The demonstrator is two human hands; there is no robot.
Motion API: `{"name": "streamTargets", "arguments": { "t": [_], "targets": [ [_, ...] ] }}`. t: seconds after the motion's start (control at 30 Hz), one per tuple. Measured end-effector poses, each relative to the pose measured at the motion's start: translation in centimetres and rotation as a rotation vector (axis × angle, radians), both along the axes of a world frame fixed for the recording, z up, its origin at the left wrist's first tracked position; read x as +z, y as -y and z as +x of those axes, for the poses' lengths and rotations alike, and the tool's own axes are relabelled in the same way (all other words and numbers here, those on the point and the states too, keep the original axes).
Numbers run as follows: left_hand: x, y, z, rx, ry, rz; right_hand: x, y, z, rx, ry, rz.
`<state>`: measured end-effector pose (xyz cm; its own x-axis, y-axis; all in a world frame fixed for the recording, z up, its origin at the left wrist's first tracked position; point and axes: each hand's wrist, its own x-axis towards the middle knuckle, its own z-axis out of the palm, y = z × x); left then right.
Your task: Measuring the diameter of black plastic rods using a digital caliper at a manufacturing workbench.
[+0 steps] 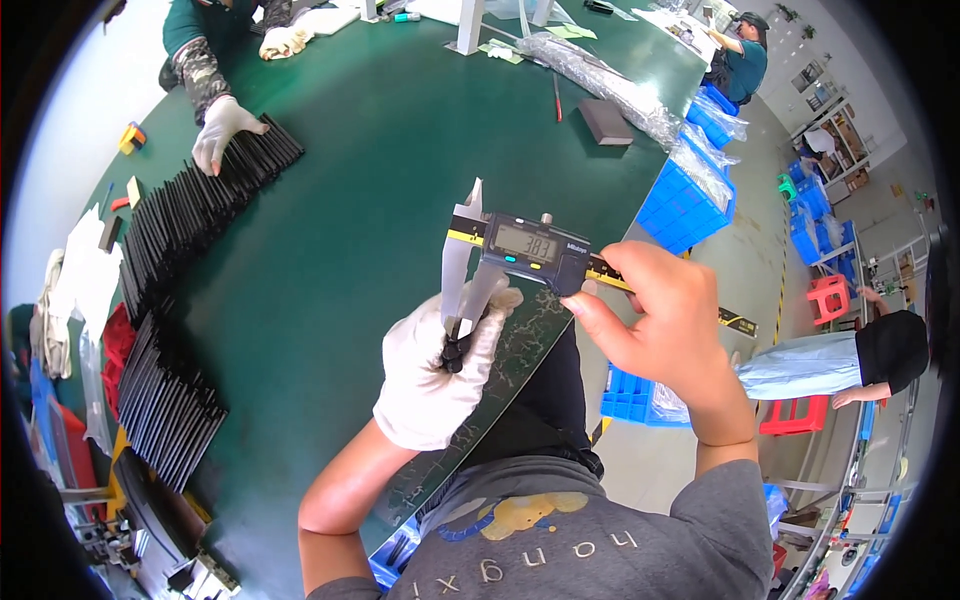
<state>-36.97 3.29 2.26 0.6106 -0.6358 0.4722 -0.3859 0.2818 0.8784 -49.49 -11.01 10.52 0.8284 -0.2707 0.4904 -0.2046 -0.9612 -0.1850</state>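
A digital caliper (568,262) is held out above the green table (370,180) by my bare right hand (668,325), its thumb and fingers pinching the right part of the beam. Its jaws point down towards my left hand (425,380), which wears a white glove. The gloved fingers are wrapped round a small black piece (456,352) whose end shows below the jaw tips. The caliper's jaws stand slightly apart at the piece; whether both touch it I cannot tell. The rest of the piece is hidden in the glove.
A long curved row of black rods (180,220) lies on the table's left side. A co-worker's gloved hand (226,130) rests on its far end. Farther back lie a dark box (605,122) and plastic-wrapped lengths (600,80). Blue crates (685,205) stand along the right edge.
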Motion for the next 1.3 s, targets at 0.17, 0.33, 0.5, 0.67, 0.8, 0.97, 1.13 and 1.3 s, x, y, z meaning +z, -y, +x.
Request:
{"name": "streamTargets", "arguments": {
  "t": [0.17,0.33,0.5,0.67,0.8,0.97,1.13,1.3],
  "targets": [
    [-0.1,0.2,-0.1,0.009,0.001,-0.036,-0.2,0.0,-0.1,0.022,0.006,0.020],
    [-0.4,0.1,0.2,-0.014,0.032,-0.021,-0.8,0.3,-0.4,0.073,0.058,0.064],
    [-1.2,0.0,0.0,0.119,0.045,-0.028,-0.8,-0.8,-0.9,0.005,0.008,0.211],
    [-0.9,-0.3,-0.3,0.215,0.030,0.013,-1.3,-2.0,-1.0,-0.045,0.015,0.293],
    [-0.8,-0.4,-0.2,0.251,0.088,-0.020,-1.7,-2.2,-0.8,-0.032,0.033,0.270],
    [-0.8,-0.3,-0.3,0.283,0.082,0.007,-0.8,-2.5,-0.5,-0.064,-0.026,0.249],
    [-0.7,-0.2,-0.4,0.252,0.035,0.038,-1.2,-2.0,-0.7,-0.088,-0.029,0.208],
    [-1.0,-0.7,-0.3,0.255,0.021,0.051,-1.4,-2.0,-0.4,-0.043,-0.005,0.220]
  ]
}}
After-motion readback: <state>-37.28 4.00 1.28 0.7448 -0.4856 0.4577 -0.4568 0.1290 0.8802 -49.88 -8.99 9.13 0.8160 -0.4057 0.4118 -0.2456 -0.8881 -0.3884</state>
